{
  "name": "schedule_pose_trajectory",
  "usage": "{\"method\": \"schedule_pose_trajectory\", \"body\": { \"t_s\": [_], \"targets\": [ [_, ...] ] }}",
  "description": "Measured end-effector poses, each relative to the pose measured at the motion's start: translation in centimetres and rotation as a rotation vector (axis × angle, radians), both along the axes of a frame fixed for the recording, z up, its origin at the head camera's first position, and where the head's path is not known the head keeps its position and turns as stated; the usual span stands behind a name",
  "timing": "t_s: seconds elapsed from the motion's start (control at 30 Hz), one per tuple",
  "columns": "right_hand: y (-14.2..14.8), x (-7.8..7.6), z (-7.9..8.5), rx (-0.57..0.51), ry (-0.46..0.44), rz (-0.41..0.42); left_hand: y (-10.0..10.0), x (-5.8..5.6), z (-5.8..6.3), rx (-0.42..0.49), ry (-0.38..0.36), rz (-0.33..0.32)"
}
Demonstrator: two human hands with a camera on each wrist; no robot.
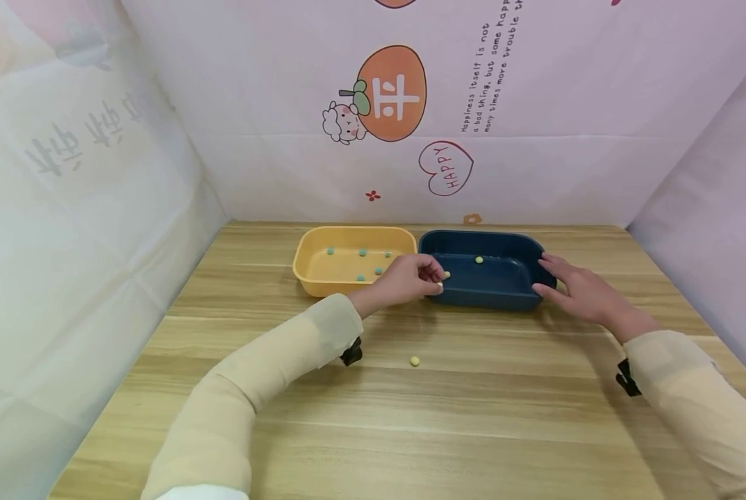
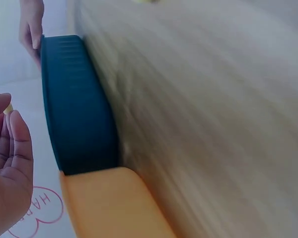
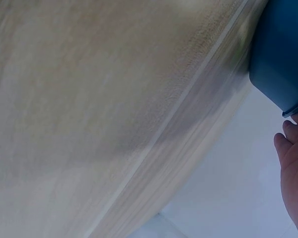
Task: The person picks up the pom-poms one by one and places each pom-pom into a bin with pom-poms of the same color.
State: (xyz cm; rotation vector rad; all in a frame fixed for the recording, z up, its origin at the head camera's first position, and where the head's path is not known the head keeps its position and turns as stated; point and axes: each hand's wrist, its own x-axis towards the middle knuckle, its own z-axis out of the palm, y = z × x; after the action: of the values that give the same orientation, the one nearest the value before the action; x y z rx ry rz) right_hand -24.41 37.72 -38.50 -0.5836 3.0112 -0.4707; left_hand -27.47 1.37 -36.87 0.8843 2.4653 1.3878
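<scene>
Over the near left corner of the dark blue bin (image 1: 485,300), my left hand (image 1: 405,279) pinches a small yellow ball (image 2: 8,108) between thumb and fingertips. Inside that bin lies one yellow ball (image 1: 479,260), and a second yellow ball (image 1: 446,274) shows just beyond the left fingertips. My right hand (image 1: 582,292) touches the bin's right end with fingers and thumb spread along the rim. On the table in front of the bins is another yellow ball (image 1: 415,361).
A yellow-orange bin (image 1: 326,288) stands against the blue bin's left side, with several small blue-green balls (image 1: 362,253) in it. Both bins sit on the wood-grain table (image 1: 448,430) near its back edge. Printed white sheeting (image 1: 273,139) walls the back and sides.
</scene>
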Motion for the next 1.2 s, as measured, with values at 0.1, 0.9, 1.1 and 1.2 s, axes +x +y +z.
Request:
{"method": "schedule_pose_trajectory", "body": {
  "t_s": [0.1, 0.9, 1.1, 1.2],
  "targets": [
    [0.0, 0.0, 0.0, 0.002, 0.006, 0.003, 0.9, -0.4, 0.5, 0.037, 0.006, -0.013],
    [0.0, -0.1, 0.0, 0.005, 0.014, 0.000, 5.6, -4.1, 0.9, 0.104, -0.008, 0.111],
    [0.0, -0.1, -0.1, 0.008, 0.022, 0.009, 6.7, -4.7, 0.4, 0.078, 0.015, 0.133],
    [0.0, 0.0, -0.1, 0.001, 0.030, 0.012, 7.3, -4.9, 0.2, 0.074, 0.023, 0.123]
  ]
}}
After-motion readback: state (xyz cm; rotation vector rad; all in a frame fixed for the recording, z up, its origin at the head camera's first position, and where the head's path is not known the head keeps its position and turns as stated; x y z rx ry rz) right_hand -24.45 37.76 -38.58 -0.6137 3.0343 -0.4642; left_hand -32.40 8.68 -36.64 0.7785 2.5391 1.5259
